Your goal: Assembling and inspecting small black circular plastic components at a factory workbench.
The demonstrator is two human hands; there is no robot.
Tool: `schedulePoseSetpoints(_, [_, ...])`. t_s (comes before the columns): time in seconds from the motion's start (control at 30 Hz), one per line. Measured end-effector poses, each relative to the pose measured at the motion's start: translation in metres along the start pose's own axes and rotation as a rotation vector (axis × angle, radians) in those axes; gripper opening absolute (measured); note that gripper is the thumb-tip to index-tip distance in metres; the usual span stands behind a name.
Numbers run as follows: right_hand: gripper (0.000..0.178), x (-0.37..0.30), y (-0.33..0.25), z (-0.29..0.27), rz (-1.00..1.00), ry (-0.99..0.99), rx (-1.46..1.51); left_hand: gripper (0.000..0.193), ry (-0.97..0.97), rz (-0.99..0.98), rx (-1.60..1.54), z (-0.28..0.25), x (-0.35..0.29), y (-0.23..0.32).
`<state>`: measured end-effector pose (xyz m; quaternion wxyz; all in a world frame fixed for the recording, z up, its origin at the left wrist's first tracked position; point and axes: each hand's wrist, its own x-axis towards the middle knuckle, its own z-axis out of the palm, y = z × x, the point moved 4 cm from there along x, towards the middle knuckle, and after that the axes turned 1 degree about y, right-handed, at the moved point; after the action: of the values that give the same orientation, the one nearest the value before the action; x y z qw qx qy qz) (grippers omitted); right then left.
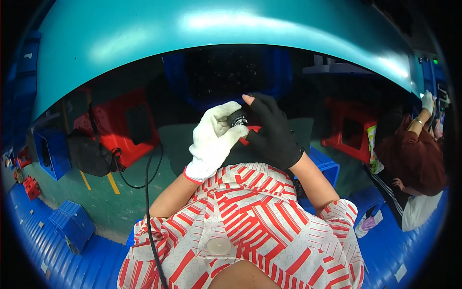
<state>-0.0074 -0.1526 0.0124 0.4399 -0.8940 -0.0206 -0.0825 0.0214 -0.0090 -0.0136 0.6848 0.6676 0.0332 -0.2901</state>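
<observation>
My left hand [211, 139], in a white knitted glove with a red cuff edge, pinches a small round black part [237, 118] between thumb and fingers. Shiny metal shows on the part's side; its exact kind is too small to tell. My right hand [272, 126], in a black glove with bare fingertips, is just to the right of the part. Its fingers are apart, one bare tip pointing up past the part, and it does not appear to grip anything.
A blue bin [284, 77] holding small dark, glinting pieces stands beyond my hands, below a glossy teal surface [269, 24]. Red stools [130, 125] flank me, one with a black bag [89, 151]. A black cable [147, 202] hangs at my left. Another person [414, 149] works at far right.
</observation>
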Motion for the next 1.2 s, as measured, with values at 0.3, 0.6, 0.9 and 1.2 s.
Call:
schedulePoseSetpoints(0.3, [0.04, -0.008, 0.019, 0.01, 0.081, -0.181, 0.027, 0.038, -0.041, 0.136, 0.137, 0.002, 0.002, 0.008])
schedulePoseSetpoints(0.6, [0.03, -0.003, 0.026, 0.018, 0.006, -0.083, 0.026, 0.031, 0.037, 0.278, 0.257, -0.002, 0.01, -0.002])
schedulePoseSetpoints(0.9, [0.035, -0.007, 0.022, 0.016, -0.025, -0.187, -0.108, 0.035, -0.047, 0.086, 0.318, 0.002, 0.013, 0.004])
schedulePoseSetpoints(1.2, [0.033, -0.012, 0.032, 0.022, 0.187, -0.068, 0.186, 0.039, -0.031, -0.001, -0.036, 0.002, 0.014, -0.013])
